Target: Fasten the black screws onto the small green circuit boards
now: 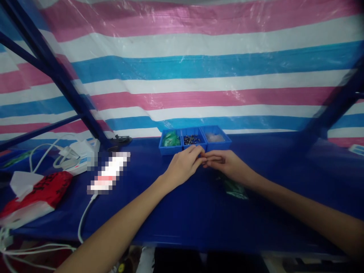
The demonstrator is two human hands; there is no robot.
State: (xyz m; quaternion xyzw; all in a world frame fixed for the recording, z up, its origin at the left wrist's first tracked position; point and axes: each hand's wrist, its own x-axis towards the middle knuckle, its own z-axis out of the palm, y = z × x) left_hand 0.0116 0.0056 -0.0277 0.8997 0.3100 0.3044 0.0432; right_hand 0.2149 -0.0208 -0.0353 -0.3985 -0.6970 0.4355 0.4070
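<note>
My left hand (186,163) and my right hand (224,162) meet fingertip to fingertip, just in front of three small blue bins. Both are closed in a pinch; whatever lies between the fingers is too small or hidden to name. Green plastic packets (171,139) fill the left bin. Small dark and shiny metal parts (191,139) lie in the middle one, and clear plastic pieces (214,137) in the right one. Below my right hand, a clear greenish plastic bag (235,189) rests on the blue table (182,216).
At the left are a white power strip (85,157) with plugs and cables, a blurred-out phone-like item (109,172) on a white cord, and a red and white tissue pack (36,195). Blue metal posts (68,91) flank a striped plastic sheet (199,68) behind the table.
</note>
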